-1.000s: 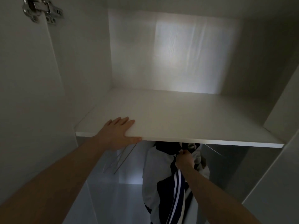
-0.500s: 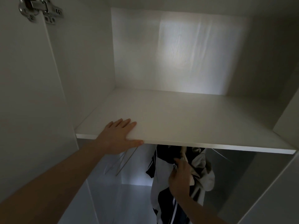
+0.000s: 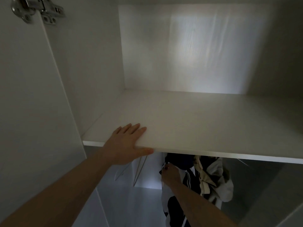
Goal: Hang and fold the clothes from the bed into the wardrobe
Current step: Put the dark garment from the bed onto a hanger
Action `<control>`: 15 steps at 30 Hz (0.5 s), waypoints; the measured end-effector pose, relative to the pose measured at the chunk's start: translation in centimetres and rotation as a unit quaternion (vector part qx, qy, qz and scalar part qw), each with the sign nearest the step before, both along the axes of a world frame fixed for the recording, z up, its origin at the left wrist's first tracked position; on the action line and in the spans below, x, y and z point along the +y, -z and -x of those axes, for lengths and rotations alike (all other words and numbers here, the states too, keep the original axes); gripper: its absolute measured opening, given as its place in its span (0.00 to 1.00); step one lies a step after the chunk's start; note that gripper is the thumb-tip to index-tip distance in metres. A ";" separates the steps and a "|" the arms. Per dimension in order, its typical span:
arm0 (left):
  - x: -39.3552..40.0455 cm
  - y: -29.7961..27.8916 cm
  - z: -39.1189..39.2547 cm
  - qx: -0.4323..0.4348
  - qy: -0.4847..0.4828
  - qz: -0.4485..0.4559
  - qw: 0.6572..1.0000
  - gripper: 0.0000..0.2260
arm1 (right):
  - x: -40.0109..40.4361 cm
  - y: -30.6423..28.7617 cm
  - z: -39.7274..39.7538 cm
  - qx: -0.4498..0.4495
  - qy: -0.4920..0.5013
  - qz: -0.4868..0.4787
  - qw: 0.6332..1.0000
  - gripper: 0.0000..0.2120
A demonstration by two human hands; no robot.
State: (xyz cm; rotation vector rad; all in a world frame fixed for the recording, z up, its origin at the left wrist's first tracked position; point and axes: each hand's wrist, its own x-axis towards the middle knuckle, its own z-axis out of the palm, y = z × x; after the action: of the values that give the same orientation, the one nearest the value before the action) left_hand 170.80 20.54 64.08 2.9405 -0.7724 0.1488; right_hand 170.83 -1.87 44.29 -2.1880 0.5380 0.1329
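Clothes: a navy and white striped garment hangs under the shelf in the wardrobe's lower compartment, with a grey and beige garment bunched against its right side.

Head view, task thing's place: both garments are already inside the wardrobe, below the shelf, their tops hidden behind its front edge. No rail or hook shows, so I cannot tell what carries them.

Head view, left hand: the left hand lies flat on the shelf's front left corner, fingers straight and close together on top, thumb along the front edge. It carries nothing; it looks like a brace, steadying the body while the other arm reaches under.

Head view, right hand: the right hand is up at the neck of the striped garment, just below the shelf edge. It touches the cloth, but the light is dim and the fingers turn away, so I cannot tell whether it pinches the fabric or only rests on it. The reach suggests the garment is being seated or straightened on its hanger.

Head view, upper compartment: white shelf board, back wall with a pale patch of light; nothing lies on the part of the shelf that shows.

Head view, lower compartment: thin wire hangers hang bare left of the clothes, just apart from them.

Head view, door: a metal hinge sits at the top left, on the open door's edge.

Step, as judged: hanging is under way; no folded piece is on the shelf yet.
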 end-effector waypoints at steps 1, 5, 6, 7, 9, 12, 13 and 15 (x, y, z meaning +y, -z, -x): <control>0.0 0.0 0.0 -0.001 0.001 0.002 1.000 0.52 | 0.1 0.2 -0.4 -0.001 0.013 -0.016 1.000 0.15; 0.0 -0.1 0.1 0.000 0.003 0.001 1.000 0.52 | 1.0 0.1 0.0 -0.081 0.039 -0.051 0.995 0.08; 0.0 -0.1 0.2 0.000 0.003 -0.002 1.000 0.52 | 1.1 0.3 0.3 -0.098 0.046 -0.086 0.990 0.09; 0.0 -0.2 0.2 0.000 0.002 -0.004 1.000 0.52 | 1.2 0.3 0.6 -0.111 0.050 -0.116 0.986 0.10; -0.1 -0.4 0.4 0.002 0.001 -0.008 1.000 0.53 | 1.4 -0.1 1.3 -0.126 0.061 -0.159 0.977 0.11; -0.1 -0.5 0.5 0.001 0.001 -0.010 1.000 0.54 | 1.3 -0.5 2.7 -0.109 0.086 -0.236 0.962 0.10; -0.1 -0.5 0.6 0.002 0.001 -0.009 1.000 0.54 | 1.3 -0.6 3.4 -0.095 0.087 -0.258 0.958 0.09; 0.0 -0.5 0.5 0.004 0.002 -0.005 1.000 0.53 | 1.2 -0.7 5.2 -0.072 0.087 -0.301 0.947 0.09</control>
State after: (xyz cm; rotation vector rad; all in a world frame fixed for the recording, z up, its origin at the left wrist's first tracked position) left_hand 170.34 20.51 64.56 2.9466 -0.7798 0.1323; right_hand 165.65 -0.70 45.03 -1.5341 0.5220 0.0322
